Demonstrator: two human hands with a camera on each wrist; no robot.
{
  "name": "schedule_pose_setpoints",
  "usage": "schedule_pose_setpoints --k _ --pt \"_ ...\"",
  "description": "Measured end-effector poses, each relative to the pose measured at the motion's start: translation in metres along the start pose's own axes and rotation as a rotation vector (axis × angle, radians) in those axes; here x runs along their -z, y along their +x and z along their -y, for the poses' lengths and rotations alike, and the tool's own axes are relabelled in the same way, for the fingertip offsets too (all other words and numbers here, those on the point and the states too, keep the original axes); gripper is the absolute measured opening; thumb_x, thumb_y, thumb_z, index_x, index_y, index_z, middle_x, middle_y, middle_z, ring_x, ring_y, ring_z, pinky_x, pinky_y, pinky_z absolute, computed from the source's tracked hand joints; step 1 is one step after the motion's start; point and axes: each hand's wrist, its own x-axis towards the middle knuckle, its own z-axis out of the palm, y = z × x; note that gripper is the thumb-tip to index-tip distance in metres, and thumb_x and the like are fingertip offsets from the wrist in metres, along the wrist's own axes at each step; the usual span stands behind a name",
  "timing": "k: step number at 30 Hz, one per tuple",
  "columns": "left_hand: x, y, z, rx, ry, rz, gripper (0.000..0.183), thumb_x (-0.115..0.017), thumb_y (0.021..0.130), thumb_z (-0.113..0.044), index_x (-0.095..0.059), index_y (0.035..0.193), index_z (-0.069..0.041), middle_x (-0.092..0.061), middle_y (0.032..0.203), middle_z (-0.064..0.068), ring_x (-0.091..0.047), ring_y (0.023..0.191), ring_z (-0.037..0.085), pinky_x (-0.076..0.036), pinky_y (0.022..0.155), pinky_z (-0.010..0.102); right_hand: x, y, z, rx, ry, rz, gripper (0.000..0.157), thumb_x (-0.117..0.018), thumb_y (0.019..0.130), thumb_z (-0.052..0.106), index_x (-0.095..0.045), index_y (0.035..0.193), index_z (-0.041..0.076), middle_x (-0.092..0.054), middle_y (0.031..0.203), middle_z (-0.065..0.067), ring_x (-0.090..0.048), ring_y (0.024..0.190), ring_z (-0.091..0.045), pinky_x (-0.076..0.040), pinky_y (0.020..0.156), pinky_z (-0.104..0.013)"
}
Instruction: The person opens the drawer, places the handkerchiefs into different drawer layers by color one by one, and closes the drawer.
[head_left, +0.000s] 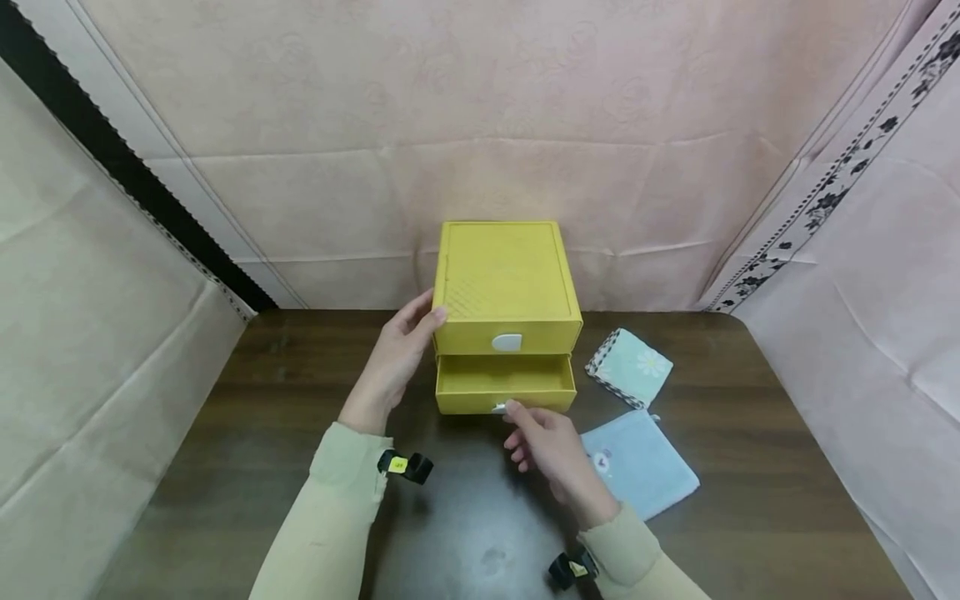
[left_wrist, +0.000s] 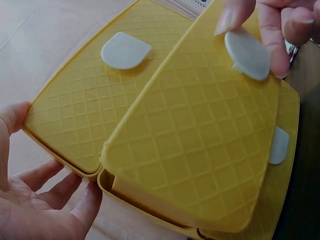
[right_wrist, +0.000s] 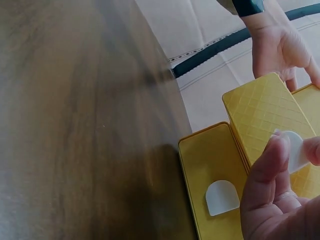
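A yellow drawer box (head_left: 502,275) with a quilted pattern and white tabs stands at the back of the table. Its middle drawer (left_wrist: 190,135) is pulled partway out, and the inside that shows in the head view is bare. My right hand (head_left: 551,450) pinches that drawer's white tab handle (left_wrist: 247,54) between thumb and fingers. Against the box's left side rests my left hand (head_left: 397,354), fingers extended along the wall and thumb by the front corner. The top drawer (left_wrist: 90,95) and the bottom drawer (right_wrist: 212,170) are closed.
To the right of the box lies a folded mint cloth (head_left: 637,367) with a checked edge. A folded light blue cloth (head_left: 645,471) with a small animal face is nearer, partly behind my right hand. Pale fabric (head_left: 510,108) hangs behind the wooden table (head_left: 247,475).
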Motion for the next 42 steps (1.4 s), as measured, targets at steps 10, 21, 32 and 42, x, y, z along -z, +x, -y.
schedule_pose_setpoints --k 10,21,32,42 --pt "0.000 -0.003 0.002 0.017 0.009 -0.012 0.066 -0.065 0.085 -0.058 -0.045 0.144 -0.036 -0.041 0.146 -0.009 -0.037 0.133 0.013 -0.030 0.110 0.043 -0.001 -0.016 -0.005 -0.028 -0.005 0.011 0.069 -0.060 0.085 0.063 -0.066 0.114 0.000 -0.065 0.080 -0.012 -0.058 0.063 -0.021 -0.054 0.057 -0.033" --pt "-0.002 -0.003 0.000 -0.015 -0.004 -0.012 0.065 -0.064 0.086 -0.058 -0.045 0.144 -0.035 -0.041 0.145 -0.008 -0.037 0.133 0.013 -0.029 0.110 0.044 -0.004 -0.034 -0.009 -0.032 -0.005 -0.014 0.066 -0.061 0.086 0.060 -0.067 0.111 -0.002 -0.065 0.076 -0.011 -0.058 0.061 -0.019 -0.053 0.054 -0.032" --pt "-0.003 -0.002 0.002 -0.024 -0.010 -0.004 0.063 -0.063 0.088 -0.055 -0.043 0.144 -0.035 -0.040 0.147 -0.007 -0.036 0.134 0.014 -0.027 0.111 0.044 -0.004 -0.037 -0.015 -0.038 0.005 -0.017 0.065 -0.063 0.085 0.059 -0.068 0.110 -0.001 -0.067 0.077 -0.011 -0.058 0.062 -0.018 -0.052 0.054 -0.031" --pt "-0.003 -0.002 0.004 -0.011 -0.008 0.001 0.064 -0.062 0.088 -0.057 -0.042 0.145 -0.037 -0.037 0.149 -0.006 -0.033 0.136 0.015 -0.026 0.111 0.045 -0.006 -0.038 -0.016 -0.037 0.008 -0.012 0.064 -0.063 0.087 0.058 -0.069 0.110 -0.001 -0.068 0.077 -0.010 -0.058 0.061 -0.017 -0.052 0.053 -0.030"
